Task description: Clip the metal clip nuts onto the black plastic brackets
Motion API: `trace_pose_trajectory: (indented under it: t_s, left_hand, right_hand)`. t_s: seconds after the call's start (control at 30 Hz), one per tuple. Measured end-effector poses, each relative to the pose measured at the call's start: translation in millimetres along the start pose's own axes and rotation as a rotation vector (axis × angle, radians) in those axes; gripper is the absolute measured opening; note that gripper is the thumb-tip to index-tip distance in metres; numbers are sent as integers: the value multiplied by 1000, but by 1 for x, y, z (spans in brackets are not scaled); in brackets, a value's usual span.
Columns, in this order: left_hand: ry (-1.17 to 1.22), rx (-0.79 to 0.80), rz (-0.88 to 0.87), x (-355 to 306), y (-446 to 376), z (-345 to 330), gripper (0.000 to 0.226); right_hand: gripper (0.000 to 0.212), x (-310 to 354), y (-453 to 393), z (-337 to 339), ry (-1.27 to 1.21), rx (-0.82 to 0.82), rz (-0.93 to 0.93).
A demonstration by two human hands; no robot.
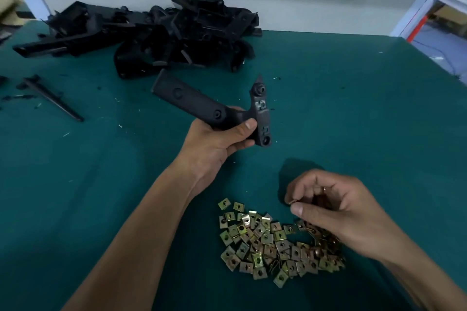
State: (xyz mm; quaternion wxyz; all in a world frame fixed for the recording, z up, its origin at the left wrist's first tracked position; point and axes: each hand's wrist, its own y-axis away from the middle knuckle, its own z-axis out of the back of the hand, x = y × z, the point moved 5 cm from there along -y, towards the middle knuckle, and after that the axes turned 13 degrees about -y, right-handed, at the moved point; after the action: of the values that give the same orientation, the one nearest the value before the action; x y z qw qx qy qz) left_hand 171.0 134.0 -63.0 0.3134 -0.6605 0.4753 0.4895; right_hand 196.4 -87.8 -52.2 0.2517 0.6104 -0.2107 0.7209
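Two bare hands over a teal work mat [353, 108].

L hand [214, 149] is closed round 1 black plastic bracket [192, 105], held up off the mat. Thumb lies across the near face, fingers wrap behind at the spot where the long arm meets the short cross-piece. Long arm points up-left toward the back of the table; cross-piece stands roughly upright on the R side. 1 fitted clip nut [261, 105] shows on the cross-piece, upper half. A second square seat lower down, near the thumb, looks dark; can't tell if a nut sits there. 2 round holes on the cross-piece, 1 near each end.

R hand [336, 207] hovers just above the R edge of the loose clip nut pile [273, 245], fingers curled in. Thumb and forefinger pinch 1 small brass-coloured clip nut [293, 201] at the tips; the nut is mostly hidden, only an edge shows.

Pile: roughly 70-80 yellowish square nuts, too heaped for an exact count, lying on the mat between the two forearms, near edge.

Back L: heap of black plastic brackets [156, 33], tangled, maybe 8-10, count unsure. Far L: 1 slim black strip [53, 98] lying alone, plus scattered black and white shavings.
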Motion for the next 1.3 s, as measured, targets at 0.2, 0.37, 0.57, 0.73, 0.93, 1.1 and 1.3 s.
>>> trace_pose_trajectory:
  t_s: [0.2, 0.37, 0.57, 0.73, 0.93, 1.1, 1.3]
  left_hand:
    - [84, -10, 38, -2, 0, 0, 8]
    - [22, -48, 25, -4, 1, -1, 4]
    - [-5, -98, -14, -6, 3, -1, 11]
    - [-19, -92, -5, -5, 2, 0, 18]
    - [-42, -55, -2, -3, 2, -1, 17]
    - [-55, -34, -13, 0, 1, 0, 19]
    - [-159, 14, -93, -1, 5, -3, 28]
  right_hand:
    - [8, 0, -15, 1, -137, -36, 75]
    - [6, -7, -38, 11, -656, -274, 86]
    - [27, -6, -84, 0, -853, -316, 40]
    - [22, -9, -101, -9, -941, -286, 30]
    - [23, -9, -104, -10, -964, -254, 48]
    - [13, -5, -105, -7, -952, -226, 63]
    - [11, -6, -100, -3, -958, -179, -3]
